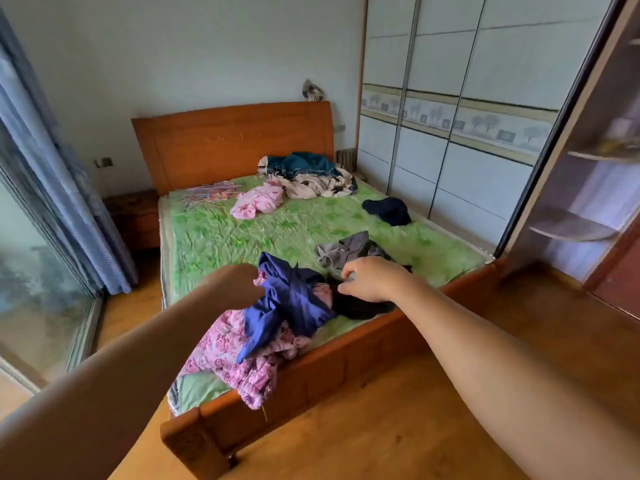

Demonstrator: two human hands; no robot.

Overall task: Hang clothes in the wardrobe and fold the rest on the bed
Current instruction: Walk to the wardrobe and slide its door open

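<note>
Green sheet [225, 237] on a wooden bed [346, 358], with laundry scattered over it.

- **Foot end:** a pink floral garment [235, 355] spills over the footboard. A blue garment [287, 299] is heaped on it, and a black garment [360, 304] lies just beside that.
- **Left hand** [239, 285]**:** at the blue garment's upper edge. Cloth hides its fingers, so I cannot tell its grip.
- **Right hand** [372, 278]**:** fingers curled, with thumb and forefinger pinching the black garment's edge.
- **Grey garment** [349, 252]**:** just beyond that hand.
- **Navy garment** [388, 209]**:** near the bed's right edge.
- **Pale pink garment** [258, 200]**:** mid-bed.
- **Mixed pile** [308, 174]**:** by the headboard.
- **Wardrobe** [450, 133]**:** pale sliding doors, alongside the bed on the right.
</note>
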